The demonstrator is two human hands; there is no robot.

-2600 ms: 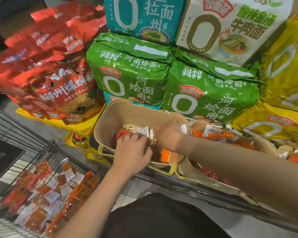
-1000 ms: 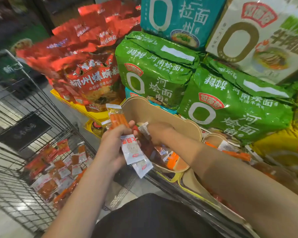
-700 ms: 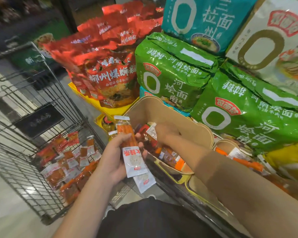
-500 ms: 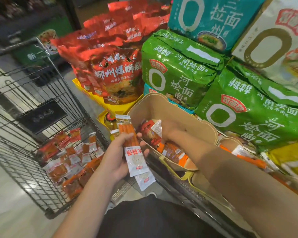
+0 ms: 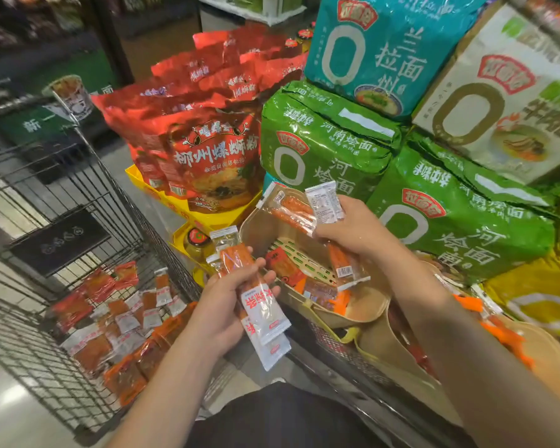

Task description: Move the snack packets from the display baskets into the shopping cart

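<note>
My left hand (image 5: pixel 222 310) grips a stack of long orange-and-white snack packets (image 5: pixel 256 302), held between the cart and the basket. My right hand (image 5: pixel 353 232) is raised above the beige display basket (image 5: pixel 256 226) and holds a bunch of snack packets (image 5: pixel 304 208) fanned upward, with one hanging down below the palm. A few red and orange packets (image 5: pixel 283 265) lie on the slotted bottom of that basket. The wire shopping cart (image 5: pixel 88 176) stands at the left, with several small packets (image 5: pixel 120 318) piled on its floor.
A second beige basket (image 5: pixel 537 337) with orange packets sits at the right. Behind the baskets are stacked green noodle packs (image 5: pixel 324 147), a teal pack (image 5: pixel 379 50), a cream pack (image 5: pixel 505 92) and red pouches (image 5: pixel 207 156) on a yellow tray (image 5: pixel 188 218). A jar (image 5: pixel 196 242) stands beside the basket.
My right hand has lifted out of the basket with a bunch of packets. My left hand keeps its packets, near the basket's left rim.
</note>
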